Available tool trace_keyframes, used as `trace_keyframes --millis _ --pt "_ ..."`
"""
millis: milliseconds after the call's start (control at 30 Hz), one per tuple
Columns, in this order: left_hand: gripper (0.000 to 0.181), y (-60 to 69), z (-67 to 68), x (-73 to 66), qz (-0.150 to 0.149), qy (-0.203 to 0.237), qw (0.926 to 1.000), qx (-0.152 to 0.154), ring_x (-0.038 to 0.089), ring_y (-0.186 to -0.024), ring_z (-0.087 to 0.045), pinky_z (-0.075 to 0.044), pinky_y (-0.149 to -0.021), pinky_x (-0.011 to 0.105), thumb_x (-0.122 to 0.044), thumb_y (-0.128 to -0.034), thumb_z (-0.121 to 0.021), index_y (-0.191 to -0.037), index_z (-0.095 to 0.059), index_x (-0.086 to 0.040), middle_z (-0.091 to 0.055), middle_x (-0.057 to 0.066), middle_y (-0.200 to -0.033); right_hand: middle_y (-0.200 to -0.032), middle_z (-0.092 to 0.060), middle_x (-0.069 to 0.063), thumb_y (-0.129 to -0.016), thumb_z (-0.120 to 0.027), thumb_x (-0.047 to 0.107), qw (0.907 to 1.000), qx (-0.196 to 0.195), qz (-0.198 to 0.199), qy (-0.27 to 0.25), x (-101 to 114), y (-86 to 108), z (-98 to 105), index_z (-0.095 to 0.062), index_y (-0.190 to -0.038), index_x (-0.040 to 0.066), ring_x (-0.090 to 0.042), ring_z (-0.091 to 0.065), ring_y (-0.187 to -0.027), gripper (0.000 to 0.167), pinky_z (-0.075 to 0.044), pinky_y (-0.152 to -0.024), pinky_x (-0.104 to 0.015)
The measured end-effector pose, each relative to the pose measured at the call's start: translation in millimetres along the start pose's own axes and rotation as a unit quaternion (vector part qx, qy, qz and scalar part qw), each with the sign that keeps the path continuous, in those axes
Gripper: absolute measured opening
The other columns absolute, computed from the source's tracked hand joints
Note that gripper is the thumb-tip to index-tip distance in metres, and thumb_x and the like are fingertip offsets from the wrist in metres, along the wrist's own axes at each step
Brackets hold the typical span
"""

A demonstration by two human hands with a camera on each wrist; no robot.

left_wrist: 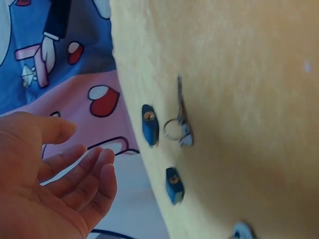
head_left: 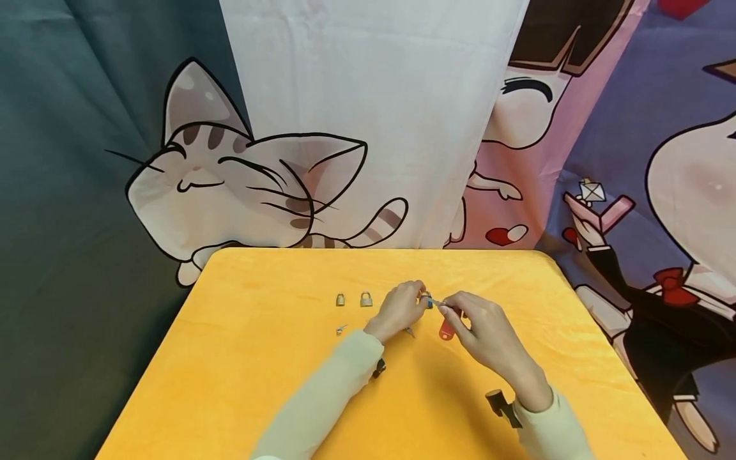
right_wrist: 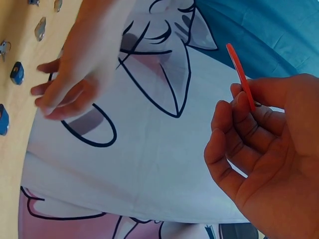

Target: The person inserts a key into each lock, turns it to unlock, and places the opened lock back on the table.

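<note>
My right hand (head_left: pixel 485 329) pinches a red key tag (head_left: pixel 446 329) between thumb and fingers; in the right wrist view the tag (right_wrist: pixel 239 69) stands up edge-on from the fingertips. A thin metal key (head_left: pixel 436 301) juts from these fingers towards a blue padlock (head_left: pixel 429 300). My left hand (head_left: pixel 400 308) hovers beside that padlock. Seen from the left wrist, this hand (left_wrist: pixel 75 184) has loosely bent fingers with nothing between them. Two blue padlocks (left_wrist: pixel 150 124) (left_wrist: pixel 175 186) stand on the table, apart from the hand, with a ringed key set (left_wrist: pixel 183 127) next to them.
Two brass-coloured padlocks (head_left: pixel 340 299) (head_left: pixel 366 299) stand left of the left hand on the yellow table (head_left: pixel 259 383). Small keys (head_left: pixel 341 329) lie in front of them, and another key (head_left: pixel 409 332) lies by the left wrist. A printed cloth (head_left: pixel 374 83) hangs behind the table's far edge.
</note>
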State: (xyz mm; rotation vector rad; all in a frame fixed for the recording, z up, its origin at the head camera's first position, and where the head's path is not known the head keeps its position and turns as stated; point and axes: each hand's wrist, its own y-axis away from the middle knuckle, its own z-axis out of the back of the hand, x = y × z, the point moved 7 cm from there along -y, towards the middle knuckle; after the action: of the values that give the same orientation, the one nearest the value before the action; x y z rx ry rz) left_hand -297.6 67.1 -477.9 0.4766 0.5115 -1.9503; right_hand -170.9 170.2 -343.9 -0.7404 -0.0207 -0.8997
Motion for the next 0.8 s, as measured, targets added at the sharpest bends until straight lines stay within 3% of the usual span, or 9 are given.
trace_keyframes --millis 333,667,800 --pt "0.011 -20.0 -22.3 7.3 0.043 -0.006 0.999 0.004 0.01 -0.056 -0.054 -0.044 -0.049 0.023 -0.019 -0.0984 -0.057 -0.099 -0.063 -0.009 -0.063 0.003 -0.081 -0.08 -0.065 0.011 -0.094 -0.066 0.014 0.9999 -0.003 0.004 -0.009 -1 3.4 -2 -0.071 -0.094 0.015 0.002 -0.057 -0.069 0.004 -0.051 -0.061 -0.02" --pt "0.019 -26.6 -31.8 7.7 0.09 -0.015 0.9958 0.014 0.015 -0.052 -0.047 -0.036 -0.057 0.033 -0.021 -0.0946 -0.061 -0.079 -0.054 -0.014 -0.052 0.001 -0.066 -0.08 -0.064 0.011 -0.096 -0.064 0.018 0.9998 -0.009 0.002 -0.016 -4 5.0 0 -0.071 -0.093 0.015 0.002 -0.055 -0.068 0.008 -0.048 -0.059 -0.017" --pt "0.02 -30.2 -34.8 8.8 0.106 -0.025 0.994 0.011 0.015 -0.052 -0.048 -0.038 -0.056 0.033 -0.021 -0.0938 -0.063 -0.077 -0.055 -0.013 -0.054 0.001 -0.064 -0.08 -0.064 0.011 -0.095 -0.065 0.017 0.9999 -0.01 0.0 -0.014 -5 6.1 0 -0.071 -0.093 0.015 0.003 -0.055 -0.068 0.006 -0.048 -0.059 -0.017"
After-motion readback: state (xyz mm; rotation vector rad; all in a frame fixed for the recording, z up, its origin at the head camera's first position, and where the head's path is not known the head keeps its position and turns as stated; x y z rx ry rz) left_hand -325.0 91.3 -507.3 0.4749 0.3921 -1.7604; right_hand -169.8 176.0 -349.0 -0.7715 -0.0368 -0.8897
